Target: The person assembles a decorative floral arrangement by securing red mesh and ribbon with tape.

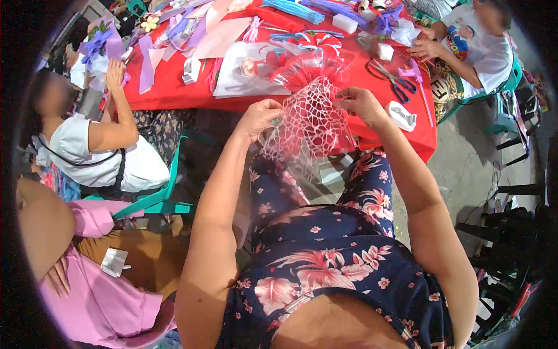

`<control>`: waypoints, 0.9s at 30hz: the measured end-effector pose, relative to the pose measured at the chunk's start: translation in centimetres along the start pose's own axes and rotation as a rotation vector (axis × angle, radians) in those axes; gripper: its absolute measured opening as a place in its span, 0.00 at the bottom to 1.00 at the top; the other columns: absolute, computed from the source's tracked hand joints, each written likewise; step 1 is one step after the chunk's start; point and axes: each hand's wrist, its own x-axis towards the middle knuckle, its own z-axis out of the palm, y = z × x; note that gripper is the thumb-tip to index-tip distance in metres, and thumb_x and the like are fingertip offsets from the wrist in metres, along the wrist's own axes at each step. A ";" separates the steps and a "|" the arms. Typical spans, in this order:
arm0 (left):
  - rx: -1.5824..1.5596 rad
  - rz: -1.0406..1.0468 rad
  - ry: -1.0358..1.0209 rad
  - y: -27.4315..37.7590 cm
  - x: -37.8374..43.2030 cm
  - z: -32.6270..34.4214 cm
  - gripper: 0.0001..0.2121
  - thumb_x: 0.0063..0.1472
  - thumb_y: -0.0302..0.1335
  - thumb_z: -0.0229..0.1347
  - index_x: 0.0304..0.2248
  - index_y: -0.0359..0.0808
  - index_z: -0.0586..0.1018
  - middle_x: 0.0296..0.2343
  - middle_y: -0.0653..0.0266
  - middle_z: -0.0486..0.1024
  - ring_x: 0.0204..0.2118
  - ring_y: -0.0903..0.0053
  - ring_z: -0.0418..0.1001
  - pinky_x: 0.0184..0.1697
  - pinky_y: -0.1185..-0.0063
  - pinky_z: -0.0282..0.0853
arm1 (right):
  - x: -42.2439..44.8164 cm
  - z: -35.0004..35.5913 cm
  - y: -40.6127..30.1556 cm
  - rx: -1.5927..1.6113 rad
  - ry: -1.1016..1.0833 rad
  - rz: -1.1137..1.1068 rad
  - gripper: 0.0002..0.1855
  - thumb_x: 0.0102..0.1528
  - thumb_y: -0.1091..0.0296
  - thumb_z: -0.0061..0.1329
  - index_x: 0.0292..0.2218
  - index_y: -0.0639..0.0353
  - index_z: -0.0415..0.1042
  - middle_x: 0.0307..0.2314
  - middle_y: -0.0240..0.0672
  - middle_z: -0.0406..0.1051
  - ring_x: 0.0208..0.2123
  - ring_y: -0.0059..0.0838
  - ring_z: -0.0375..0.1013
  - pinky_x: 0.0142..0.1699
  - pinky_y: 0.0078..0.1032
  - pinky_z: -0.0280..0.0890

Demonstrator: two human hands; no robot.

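Observation:
Between my two hands is a bouquet wrap of red sheet and clear film with a white net pattern (314, 118). My left hand (261, 120) pinches its left edge between thumb and fingers. At the upper right edge, my right hand (362, 104) grips the wrap with its fingertips. The gathered wrap hangs over the table's front edge, above my lap. Its far end spreads into red and clear ruffles (301, 70), which lie on the table. Just beyond them is a flower with red, white and blue petals (320, 42). A white sheet (235, 72) lies partly under the bouquet.
Scissors (392, 80), a pink glue gun (412, 72) and a white tape dispenser (401, 117) lie right on the red tablecloth (174, 100). Another dispenser (191, 70) stands left. Pipe cleaners (296, 11) lie at the back. People sit at left (100, 148) and right (484, 52).

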 end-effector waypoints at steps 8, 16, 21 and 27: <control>0.100 0.543 0.094 4.4 -3.0 2.0 0.02 0.51 0.20 0.50 0.26 0.33 0.70 0.21 0.73 0.69 0.24 0.90 0.65 0.28 0.89 0.61 | 0.5 -4.8 -8.3 -0.162 0.132 -0.370 0.08 0.47 0.73 0.47 0.31 0.64 0.70 0.24 0.29 0.69 0.26 0.15 0.66 0.32 0.16 0.62; -0.063 0.187 0.029 2.6 0.7 2.2 0.04 0.50 0.24 0.52 0.27 0.34 0.70 0.20 0.73 0.68 0.21 0.90 0.63 0.23 0.88 0.58 | 5.5 -3.1 -5.8 0.112 -0.087 -0.077 0.18 0.50 0.60 0.44 0.38 0.65 0.67 0.24 0.31 0.68 0.21 0.16 0.65 0.26 0.16 0.61; 0.200 0.136 -0.103 2.8 -4.5 1.4 0.04 0.49 0.23 0.52 0.26 0.33 0.71 0.21 0.71 0.69 0.26 0.88 0.66 0.29 0.86 0.62 | -0.9 -1.3 -3.7 0.150 -0.118 -0.052 0.22 0.51 0.56 0.43 0.41 0.65 0.65 0.27 0.34 0.68 0.25 0.19 0.67 0.31 0.17 0.61; 0.496 0.317 -0.287 6.0 -12.2 4.6 0.04 0.45 0.20 0.54 0.22 0.31 0.71 0.25 0.63 0.73 0.29 0.83 0.70 0.32 0.83 0.66 | -9.8 -0.3 -3.8 0.312 -0.254 -0.229 0.21 0.44 0.67 0.52 0.40 0.63 0.65 0.31 0.34 0.69 0.32 0.18 0.66 0.37 0.21 0.61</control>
